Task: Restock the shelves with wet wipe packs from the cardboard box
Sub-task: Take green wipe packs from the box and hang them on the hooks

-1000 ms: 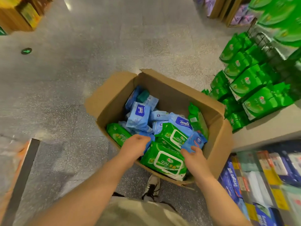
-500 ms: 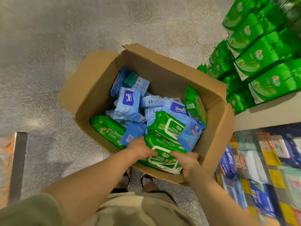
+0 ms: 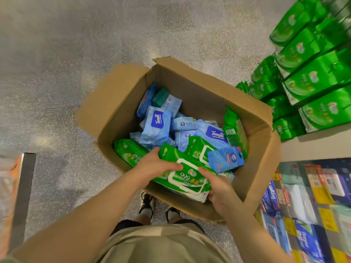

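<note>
Fingers (image 3: 175,166) of the left hand (image 3: 153,166) curl over the top face of the green wipe pack (image 3: 187,177), right hand (image 3: 218,188) clamps its near-right corner, so both have it gripped at the near edge of the cardboard box (image 3: 252,118). Crowding it: a small blue pack (image 3: 226,158) leaning on its far side, another green pack (image 3: 130,151) left, Tempo packs (image 3: 157,124) behind. Shelf (image 3: 313,147) of green bags (image 3: 322,111) sits right of the box.

A: What moved?
B: Both hands, left hand (image 3: 154,166) and right hand (image 3: 218,184), now clamp the green 999 pack (image 3: 187,177); it's raised off the pile, over the cardboard box (image 3: 252,168) near edge.
A: Camera?
B: Tilted further down.
</note>
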Available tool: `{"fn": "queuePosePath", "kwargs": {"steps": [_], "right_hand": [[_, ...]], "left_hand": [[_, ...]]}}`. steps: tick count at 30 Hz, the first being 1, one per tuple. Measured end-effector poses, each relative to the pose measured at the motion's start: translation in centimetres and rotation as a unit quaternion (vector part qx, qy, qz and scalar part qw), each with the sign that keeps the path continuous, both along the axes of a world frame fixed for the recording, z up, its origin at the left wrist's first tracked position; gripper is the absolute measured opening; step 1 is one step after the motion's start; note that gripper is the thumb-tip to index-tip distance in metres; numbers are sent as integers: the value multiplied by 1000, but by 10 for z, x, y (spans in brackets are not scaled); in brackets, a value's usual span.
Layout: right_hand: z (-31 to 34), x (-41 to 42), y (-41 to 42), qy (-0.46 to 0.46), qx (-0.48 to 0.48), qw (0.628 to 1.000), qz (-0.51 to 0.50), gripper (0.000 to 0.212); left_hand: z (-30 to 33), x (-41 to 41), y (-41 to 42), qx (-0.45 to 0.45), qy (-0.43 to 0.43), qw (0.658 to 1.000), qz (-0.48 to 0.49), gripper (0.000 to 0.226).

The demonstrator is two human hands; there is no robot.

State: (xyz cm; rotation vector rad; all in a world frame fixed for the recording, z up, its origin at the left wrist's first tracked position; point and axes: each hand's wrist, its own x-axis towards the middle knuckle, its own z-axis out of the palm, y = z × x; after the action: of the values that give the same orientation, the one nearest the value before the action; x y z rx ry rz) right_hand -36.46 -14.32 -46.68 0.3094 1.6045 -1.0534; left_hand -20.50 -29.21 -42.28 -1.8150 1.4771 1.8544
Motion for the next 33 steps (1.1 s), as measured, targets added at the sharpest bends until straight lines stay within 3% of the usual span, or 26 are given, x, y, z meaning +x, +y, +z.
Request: {"fn": "queuePosePath", "kwargs": {"steps": [3, 6, 8, 12, 15, 17, 20, 21, 22, 25, 27, 30, 33], "right_hand": [[13, 7, -13, -13, -67, 998, -13, 58], [26, 11, -25, 7, -118, 993, -32, 80], [33, 9, -31, 28, -129, 991, -23, 82], [48, 2, -45, -16, -143, 990, 8, 46], [50, -2, -57, -25, -133, 991, 0, 47], [41, -9, -56, 9, -98, 995, -8, 43], [15, -19, -41, 149, 73, 985, 55, 14], [5, -23, -33, 204, 145, 965, 75, 16], [-9, -26, -23, 250, 204, 944, 74, 32], [-36, -28, -9, 245, 175, 947, 112, 74], [-61, -34, 0, 208, 132, 967, 68, 89], [-69, -39, 4, 169, 96, 980, 27, 93], [-58, -39, 0, 101, 72, 992, -11, 62]], "left_hand": [[13, 5, -14, 55, 72, 995, 51, 107], [26, 11, -25, 69, 112, 988, 82, 84], [37, 16, -33, 84, 131, 983, 100, 71], [50, 27, -39, 105, 163, 974, 117, 63], [50, 34, -37, 125, 199, 960, 156, 56], [45, 37, -34, 125, 217, 950, 188, 56], [36, 39, -30, 108, 220, 939, 241, 55], [34, 40, -30, 105, 219, 935, 258, 56], [31, 41, -30, 104, 219, 931, 272, 57], [27, 45, -32, 96, 224, 922, 303, 47], [26, 47, -33, 95, 227, 915, 318, 36], [26, 47, -35, 98, 227, 911, 329, 36], [24, 45, -38, 97, 221, 911, 335, 30]]}}
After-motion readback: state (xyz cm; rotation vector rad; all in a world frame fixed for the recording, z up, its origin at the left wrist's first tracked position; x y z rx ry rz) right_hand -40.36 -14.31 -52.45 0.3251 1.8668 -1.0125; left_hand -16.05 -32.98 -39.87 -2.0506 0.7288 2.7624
